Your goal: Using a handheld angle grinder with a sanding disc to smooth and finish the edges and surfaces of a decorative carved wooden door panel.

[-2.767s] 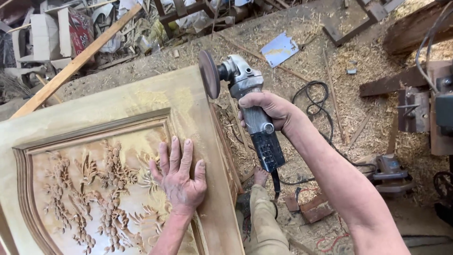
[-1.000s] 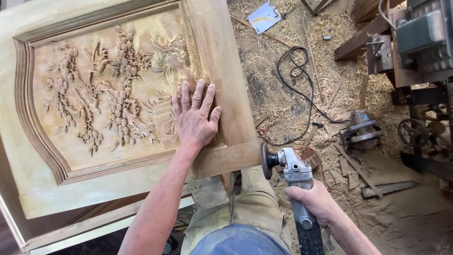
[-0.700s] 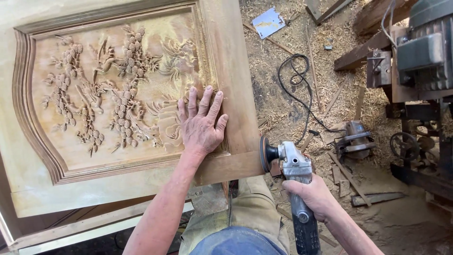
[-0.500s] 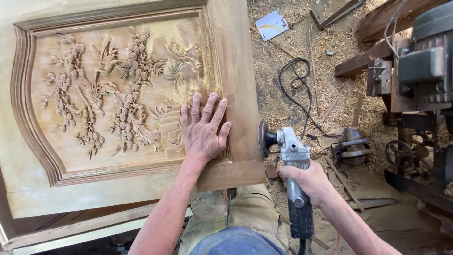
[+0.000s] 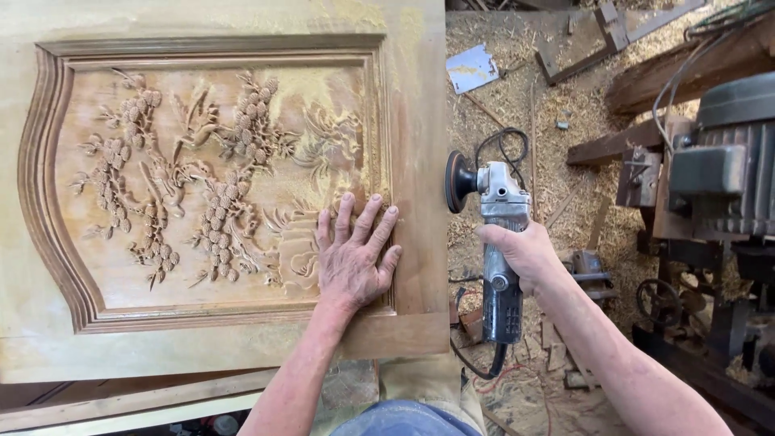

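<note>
A carved wooden door panel [image 5: 412, 105] with a raised floral relief lies flat in front of me. My left hand [image 5: 353, 254] rests palm down, fingers spread, on the panel's lower right corner beside the carving. Gripped by its body in my right hand [image 5: 521, 252] is an angle grinder [image 5: 496, 242]. Its sanding disc [image 5: 457, 182] stands on edge right beside the panel's right edge; whether it touches the wood I cannot tell.
Sawdust and wood shavings cover the floor [image 5: 517, 97] to the right. A black power cord [image 5: 504, 149] loops there. A grey motor machine [image 5: 722, 173] stands at the right edge. A second power tool [image 5: 589, 266] and a blue-white scrap [image 5: 472, 69] lie on the floor.
My right hand has carried the grinder up along the panel's right edge, from near the bottom corner toward the middle. The left hand stays flat on the panel.
</note>
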